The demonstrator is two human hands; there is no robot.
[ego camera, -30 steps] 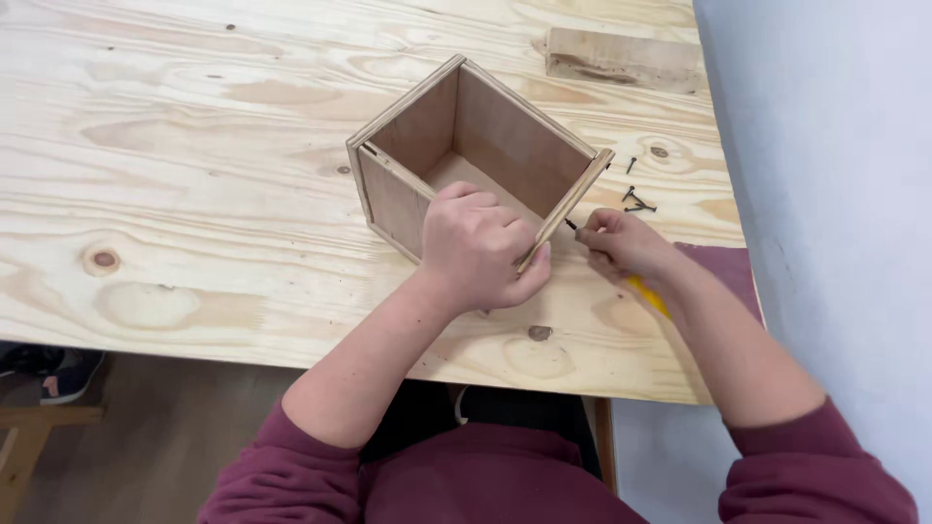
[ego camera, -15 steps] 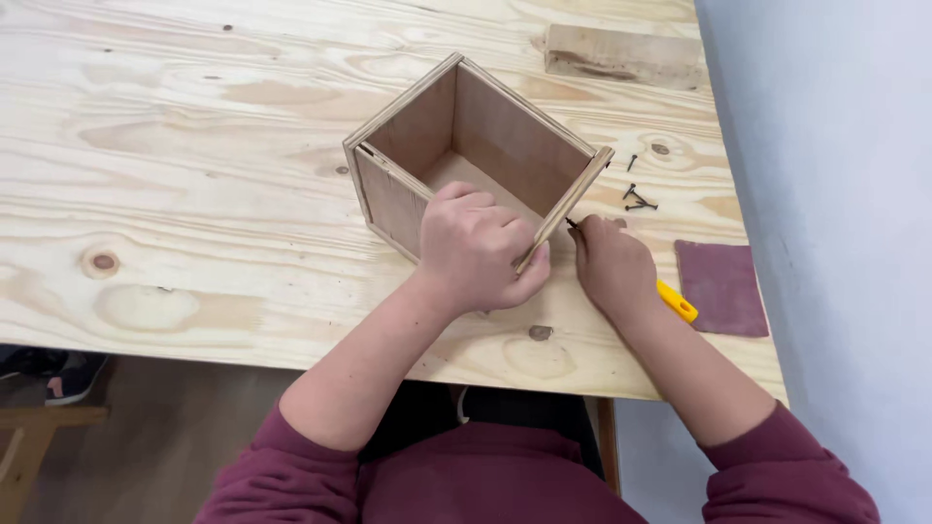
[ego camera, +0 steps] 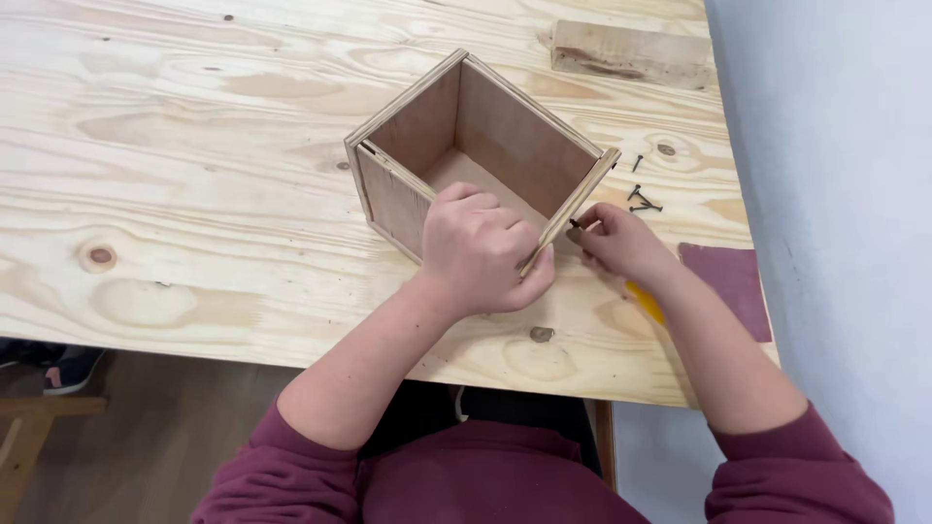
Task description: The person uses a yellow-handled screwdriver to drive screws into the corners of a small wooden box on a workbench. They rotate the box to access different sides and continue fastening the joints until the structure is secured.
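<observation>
Our left hand [ego camera: 482,250] curls closed over the near corner of the open-topped square plywood box [ego camera: 476,155], which sits on the pale knotty pine tabletop [ego camera: 194,146]. Our right hand [ego camera: 621,243] pinches a small dark screw [ego camera: 575,224] against the box's thin right wall. A few loose dark screws [ego camera: 641,199] lie just beside it, near a maroon sandpaper sheet [ego camera: 733,286].

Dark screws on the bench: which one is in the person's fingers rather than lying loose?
The screw pinched by the right hand against the wooden box; the others lie loose.
</observation>
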